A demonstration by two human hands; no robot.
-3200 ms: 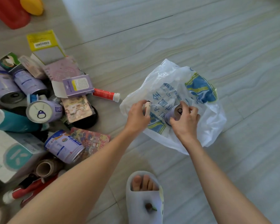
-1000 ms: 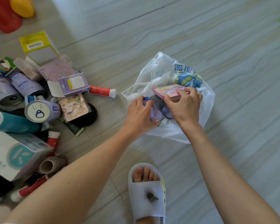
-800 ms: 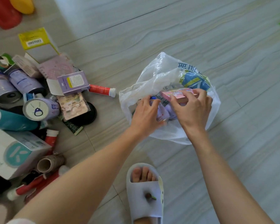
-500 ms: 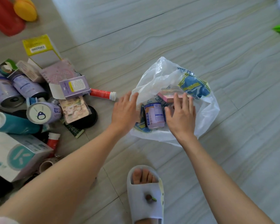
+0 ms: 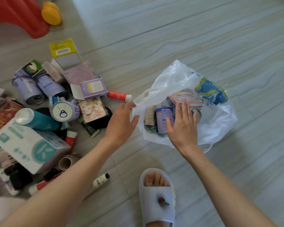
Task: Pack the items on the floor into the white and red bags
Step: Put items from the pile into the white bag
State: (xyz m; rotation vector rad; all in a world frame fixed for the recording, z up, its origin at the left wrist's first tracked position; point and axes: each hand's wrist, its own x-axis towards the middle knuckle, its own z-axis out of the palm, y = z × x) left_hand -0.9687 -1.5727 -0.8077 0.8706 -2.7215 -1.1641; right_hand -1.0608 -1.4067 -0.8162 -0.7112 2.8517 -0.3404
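Head view: both hands (image 5: pixel 181 123) spread, empty; right covers bag's (image 5: pixel 220 128) purple can (image 5: pixel 161 117).

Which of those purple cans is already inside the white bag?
The purple can lying in the white bag, just under the right hand. The other purple cans lie in the pile on the floor, outside the bag.

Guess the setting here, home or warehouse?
Most likely a home, though that is a guess. The floor is grey wood-grain tile, a foot in a house slipper stands on it, and red and yellow plastic toy-like pieces sit beside a loose pile of household cans and boxes.
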